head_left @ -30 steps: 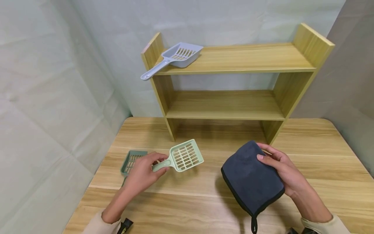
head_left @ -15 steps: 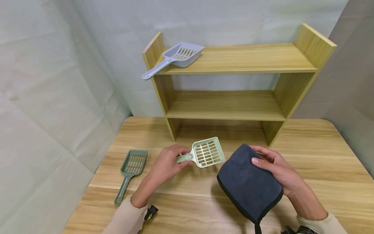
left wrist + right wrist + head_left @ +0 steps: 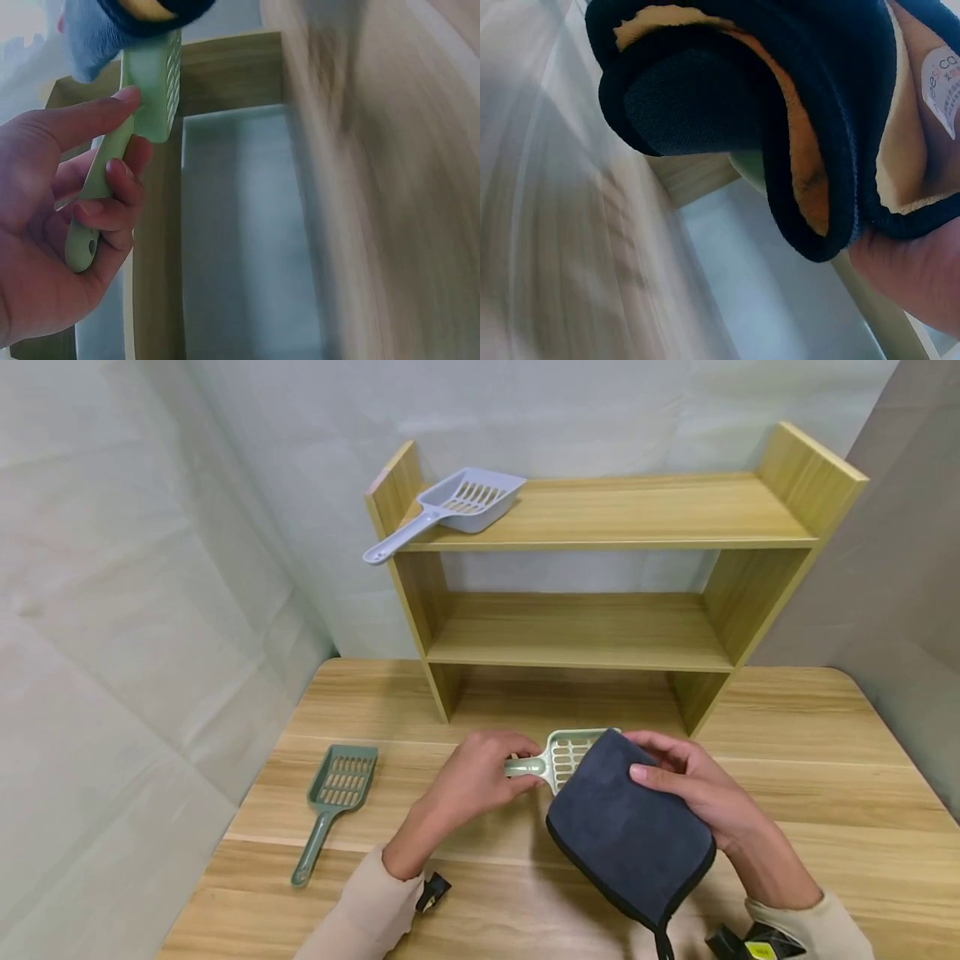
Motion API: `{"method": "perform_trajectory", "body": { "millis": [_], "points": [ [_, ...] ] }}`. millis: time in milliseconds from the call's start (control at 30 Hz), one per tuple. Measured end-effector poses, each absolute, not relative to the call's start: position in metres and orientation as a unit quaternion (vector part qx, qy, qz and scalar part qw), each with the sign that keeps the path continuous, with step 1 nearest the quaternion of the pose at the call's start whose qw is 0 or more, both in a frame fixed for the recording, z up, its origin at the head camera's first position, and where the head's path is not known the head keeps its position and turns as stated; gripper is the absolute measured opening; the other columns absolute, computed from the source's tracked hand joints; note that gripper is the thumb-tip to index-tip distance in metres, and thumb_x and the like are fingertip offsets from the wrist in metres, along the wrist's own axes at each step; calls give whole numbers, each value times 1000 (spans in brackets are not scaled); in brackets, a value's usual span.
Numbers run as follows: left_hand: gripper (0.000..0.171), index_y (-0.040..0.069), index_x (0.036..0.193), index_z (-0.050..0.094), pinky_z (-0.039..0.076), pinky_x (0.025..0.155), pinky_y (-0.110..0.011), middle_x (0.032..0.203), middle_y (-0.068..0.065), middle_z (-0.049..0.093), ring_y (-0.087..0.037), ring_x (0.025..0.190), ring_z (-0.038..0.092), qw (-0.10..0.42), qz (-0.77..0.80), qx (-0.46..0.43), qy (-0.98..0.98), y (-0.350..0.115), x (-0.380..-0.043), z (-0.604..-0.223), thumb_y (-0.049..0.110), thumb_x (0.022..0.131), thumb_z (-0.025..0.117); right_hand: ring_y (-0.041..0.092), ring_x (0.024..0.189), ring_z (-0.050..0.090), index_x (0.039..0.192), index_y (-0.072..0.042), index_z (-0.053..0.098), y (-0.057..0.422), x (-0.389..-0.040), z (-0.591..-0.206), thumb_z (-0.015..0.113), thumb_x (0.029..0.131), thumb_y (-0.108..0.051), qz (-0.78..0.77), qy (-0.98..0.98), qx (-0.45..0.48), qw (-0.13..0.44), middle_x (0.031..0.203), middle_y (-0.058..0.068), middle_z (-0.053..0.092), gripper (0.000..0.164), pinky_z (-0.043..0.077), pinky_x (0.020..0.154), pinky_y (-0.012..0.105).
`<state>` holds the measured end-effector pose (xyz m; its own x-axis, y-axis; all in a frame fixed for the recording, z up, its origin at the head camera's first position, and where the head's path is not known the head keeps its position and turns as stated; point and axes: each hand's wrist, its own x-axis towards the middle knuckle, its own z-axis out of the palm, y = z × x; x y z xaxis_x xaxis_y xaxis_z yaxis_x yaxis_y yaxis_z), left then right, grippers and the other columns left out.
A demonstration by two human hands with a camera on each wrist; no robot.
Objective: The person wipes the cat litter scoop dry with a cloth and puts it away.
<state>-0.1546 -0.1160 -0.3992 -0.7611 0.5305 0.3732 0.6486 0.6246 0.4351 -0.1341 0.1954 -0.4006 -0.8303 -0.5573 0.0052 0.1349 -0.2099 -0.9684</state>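
My left hand (image 3: 480, 777) grips the handle of a light green slotted litter scoop (image 3: 566, 752), holding it above the table. In the left wrist view the fingers and thumb curl round the green handle (image 3: 105, 169). My right hand (image 3: 701, 789) holds a folded dark blue cloth (image 3: 633, 827) with black edging and a hanging loop, thumb on top. The cloth covers the far part of the scoop's slotted head in the head view. Orange-tan lining (image 3: 806, 165) shows between the cloth's folds in the right wrist view.
A dark green litter scoop (image 3: 341, 785) lies on the wooden table (image 3: 465, 893) at the left. Behind the hands stands a wooden shelf unit (image 3: 585, 627). A grey-lilac scoop (image 3: 480, 497) sits on its top board, handle jutting past the front edge.
My left hand has carried the light green scoop rightward until its head meets the cloth. The right hand, still holding the cloth, has shifted slightly left. The dark green scoop is fully uncovered.
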Motion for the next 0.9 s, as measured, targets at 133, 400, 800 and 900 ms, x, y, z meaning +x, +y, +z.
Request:
{"method": "perform_trajectory", "body": {
  "millis": [133,400,800,900],
  "points": [
    [28,9,107,83,60,78,-24,99,-1,83,-11,85,76,115,-273,-350,-889,-111,-154,-398,18,84,94,19,93,80,136,-21,70,196,-137,-399,59,107,0,-737,630,-155,189,117,-3,76,37,66,75,37],
    [29,8,110,82,61,76,-26,101,-3,83,-12,85,76,122,-283,-351,-884,-112,-153,-397,20,86,93,19,87,79,133,-14,70,198,-141,-396,70,104,-8,-667,728,-119,107,112,-5,76,29,65,71,37],
    [29,8,110,83,58,71,-24,100,-3,81,-12,79,73,128,-283,-345,-886,-124,-152,-398,18,85,93,13,89,71,130,-10,72,197,-144,-393,79,100,-22,-535,838,-98,31,107,-10,76,33,58,74,29],
    [29,9,110,83,59,72,-24,99,-3,81,-12,80,74,131,-280,-352,-883,-123,-152,-399,19,85,93,12,89,71,127,-12,74,195,-146,-395,79,100,-22,-521,846,-110,29,109,-2,78,30,58,75,29]
  ]
}}
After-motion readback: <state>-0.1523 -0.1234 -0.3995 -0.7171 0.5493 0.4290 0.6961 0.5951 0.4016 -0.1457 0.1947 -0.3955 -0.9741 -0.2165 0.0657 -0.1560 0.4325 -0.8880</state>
